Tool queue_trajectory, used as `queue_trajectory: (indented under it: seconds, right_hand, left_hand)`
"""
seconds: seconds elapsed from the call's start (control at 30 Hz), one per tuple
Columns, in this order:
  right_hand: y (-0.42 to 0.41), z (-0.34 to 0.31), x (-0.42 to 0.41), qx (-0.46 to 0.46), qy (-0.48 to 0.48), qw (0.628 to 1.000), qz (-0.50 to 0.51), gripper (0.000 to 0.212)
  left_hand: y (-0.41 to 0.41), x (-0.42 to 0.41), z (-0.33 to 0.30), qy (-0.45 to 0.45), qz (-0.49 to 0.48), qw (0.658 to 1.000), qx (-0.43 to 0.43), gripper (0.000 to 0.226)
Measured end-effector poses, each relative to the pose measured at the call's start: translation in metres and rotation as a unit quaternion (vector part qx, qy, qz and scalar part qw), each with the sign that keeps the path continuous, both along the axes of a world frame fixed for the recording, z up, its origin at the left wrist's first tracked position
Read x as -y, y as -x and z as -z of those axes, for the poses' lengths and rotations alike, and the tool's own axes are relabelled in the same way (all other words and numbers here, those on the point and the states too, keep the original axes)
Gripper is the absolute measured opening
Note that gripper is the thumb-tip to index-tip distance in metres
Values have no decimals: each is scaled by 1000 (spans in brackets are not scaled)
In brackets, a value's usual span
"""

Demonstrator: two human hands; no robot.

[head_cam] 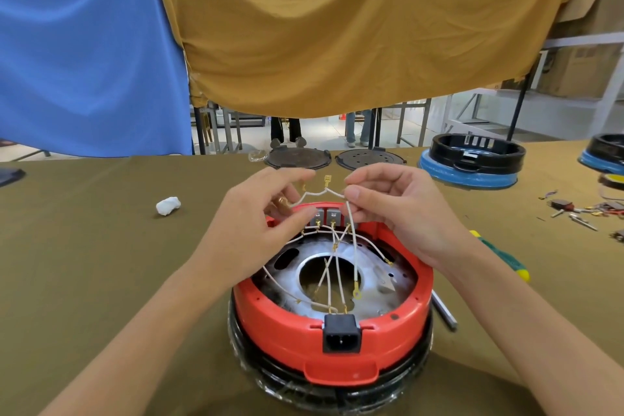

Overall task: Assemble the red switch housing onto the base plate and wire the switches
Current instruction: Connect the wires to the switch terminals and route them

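The red switch housing (287, 331) sits on a silver base plate (305, 268) atop a black wrapped ring, near the table's front edge. A black power socket (341, 333) is set in its near wall. Grey switches (332, 215) stand at the far rim. Several white wires (337, 263) with brass terminals cross the inside. My left hand (256, 223) pinches one end of a white wire (317, 194) above the far rim. My right hand (395, 213) pinches the other part of that wire, whose ring terminal (356, 294) hangs down.
A green and yellow screwdriver (503, 257) and a grey metal rod (444, 312) lie right of the housing. A white wad (167, 205) lies at left. Two dark round plates (369, 158) and black-and-blue rings (472, 159) stand at the back. Small loose parts (580, 209) lie at far right.
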State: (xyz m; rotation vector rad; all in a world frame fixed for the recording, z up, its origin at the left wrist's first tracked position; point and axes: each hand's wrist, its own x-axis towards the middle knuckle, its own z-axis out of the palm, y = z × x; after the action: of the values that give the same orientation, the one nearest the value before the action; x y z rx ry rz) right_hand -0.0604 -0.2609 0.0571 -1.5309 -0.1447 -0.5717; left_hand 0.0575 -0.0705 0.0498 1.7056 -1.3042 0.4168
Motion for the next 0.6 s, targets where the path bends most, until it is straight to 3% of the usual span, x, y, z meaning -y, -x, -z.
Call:
queue_trajectory:
  seconds: [0.1,0.33,0.6]
  right_hand:
    - [-2,1,2,-28,-8,999,-21,18]
    - [-1,1,11,-42,-26,997,56,20]
    - [4,-2,-2,-98,162,981,30,47]
  left_hand:
    - [2,1,-1,-10,-19,999,34,13]
    - [-4,-2,-2,-14,-79,996,50,10]
    - [0,15,-5,-83,8,996,40,15]
